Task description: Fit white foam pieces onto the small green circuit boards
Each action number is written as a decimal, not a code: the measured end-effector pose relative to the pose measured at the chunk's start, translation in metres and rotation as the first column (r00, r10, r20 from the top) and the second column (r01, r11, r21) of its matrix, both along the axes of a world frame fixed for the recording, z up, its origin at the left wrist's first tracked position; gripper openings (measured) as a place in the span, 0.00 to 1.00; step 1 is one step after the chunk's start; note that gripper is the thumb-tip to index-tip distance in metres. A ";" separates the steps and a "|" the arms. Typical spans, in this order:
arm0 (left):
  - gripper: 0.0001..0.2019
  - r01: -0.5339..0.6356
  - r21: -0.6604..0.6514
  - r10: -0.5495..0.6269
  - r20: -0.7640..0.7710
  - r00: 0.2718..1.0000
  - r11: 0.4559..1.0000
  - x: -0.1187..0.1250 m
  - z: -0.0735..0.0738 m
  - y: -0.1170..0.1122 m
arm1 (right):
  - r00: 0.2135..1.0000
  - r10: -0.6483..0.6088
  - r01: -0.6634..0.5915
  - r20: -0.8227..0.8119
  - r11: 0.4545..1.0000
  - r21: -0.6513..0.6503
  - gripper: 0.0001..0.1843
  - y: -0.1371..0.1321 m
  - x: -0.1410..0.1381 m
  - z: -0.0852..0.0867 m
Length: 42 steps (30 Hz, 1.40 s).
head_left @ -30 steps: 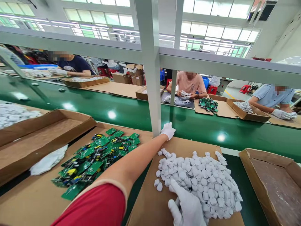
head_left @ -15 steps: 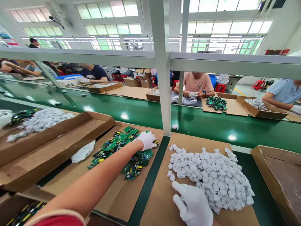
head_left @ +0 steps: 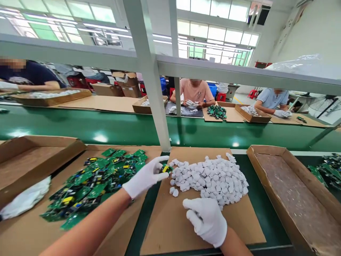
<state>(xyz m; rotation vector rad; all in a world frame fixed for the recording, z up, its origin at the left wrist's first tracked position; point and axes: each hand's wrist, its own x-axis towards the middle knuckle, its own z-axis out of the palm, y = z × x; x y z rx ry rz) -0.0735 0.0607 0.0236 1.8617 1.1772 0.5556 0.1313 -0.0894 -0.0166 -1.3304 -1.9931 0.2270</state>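
My left hand [head_left: 149, 174], in a white glove, pinches a small green circuit board [head_left: 166, 169] with a yellow component between thumb and fingers. It is above the gap between two cardboard sheets, at the left edge of a heap of small white rounded pieces [head_left: 213, 177]. My right hand [head_left: 206, 220], also gloved, is over the right cardboard sheet [head_left: 165, 227], just in front of that heap. Its fingers are loosely bent, thumb and index finger apart, and nothing shows between them. A pile of green circuit boards [head_left: 98, 181] lies to the left.
A cardboard tray [head_left: 287, 192] stands at right, another [head_left: 39, 153] at far left. A white glove-like cloth [head_left: 29, 197] lies beside the boards. A metal post [head_left: 157, 103] rises behind the sheets, before a green conveyor belt [head_left: 119, 124]. Co-workers sit across it.
My left hand has come away from the circuit board pile, carrying one board rightward to the white pieces. My right hand stays near the heap's front. The camera view has turned right.
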 end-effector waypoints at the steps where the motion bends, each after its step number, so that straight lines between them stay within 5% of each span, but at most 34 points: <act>1: 0.29 0.087 -0.186 -0.041 0.237 0.971 0.979 0.011 -0.004 -0.020 | 0.999 -0.013 0.013 -0.043 1.000 0.009 0.15 -0.005 0.006 0.000; 3: 0.28 0.244 -0.490 0.021 0.474 0.880 0.837 0.033 -0.015 -0.058 | 0.991 -0.070 0.073 -0.110 0.997 0.023 0.15 -0.015 0.022 0.000; 6: 0.22 0.321 -0.699 0.167 0.534 0.829 0.639 0.060 -0.028 -0.098 | 0.971 -0.221 0.219 -0.093 0.975 -0.026 0.11 -0.029 0.049 -0.006; 11: 0.15 0.380 -0.757 0.229 0.561 0.796 0.532 0.089 -0.037 -0.111 | 0.820 -0.573 0.572 0.000 0.819 -0.056 0.08 -0.041 0.094 -0.011; 15: 0.18 0.464 -0.759 0.208 0.598 0.774 0.457 0.107 -0.033 -0.102 | 0.731 -0.659 0.673 0.179 0.739 -0.028 0.22 -0.031 0.109 -0.005; 17: 0.20 0.514 -0.740 0.144 0.620 0.771 0.434 0.112 -0.030 -0.097 | 0.723 -0.635 0.665 0.273 0.747 -0.023 0.25 -0.026 0.109 -0.004; 22: 0.21 0.595 -0.698 0.078 0.672 0.736 0.399 0.112 -0.035 -0.091 | 0.747 -0.589 0.634 0.309 0.771 -0.062 0.15 -0.024 0.110 -0.008; 27: 0.20 0.632 -0.685 0.085 0.700 0.709 0.362 0.104 -0.048 -0.085 | 0.735 -0.553 0.620 0.394 0.782 -0.060 0.25 -0.023 0.114 -0.001; 31: 0.20 0.641 -0.677 0.096 0.711 0.697 0.362 0.101 -0.048 -0.083 | 0.709 -0.563 0.644 0.424 0.762 -0.065 0.12 -0.022 0.110 0.007; 37: 0.19 0.567 -0.729 0.190 0.663 0.724 0.385 0.101 -0.041 -0.082 | 0.819 -0.561 0.564 0.126 0.826 0.009 0.09 -0.034 0.111 -0.014; 40: 0.20 0.561 -0.740 0.269 0.664 0.698 0.371 0.101 -0.039 -0.080 | 0.801 -0.567 0.537 -0.194 0.823 -0.186 0.11 -0.041 0.115 -0.020; 42: 0.21 0.563 -0.723 0.296 0.683 0.668 0.400 0.101 -0.040 -0.079 | 0.694 -0.555 0.447 -0.459 0.831 -0.331 0.09 -0.044 0.116 -0.016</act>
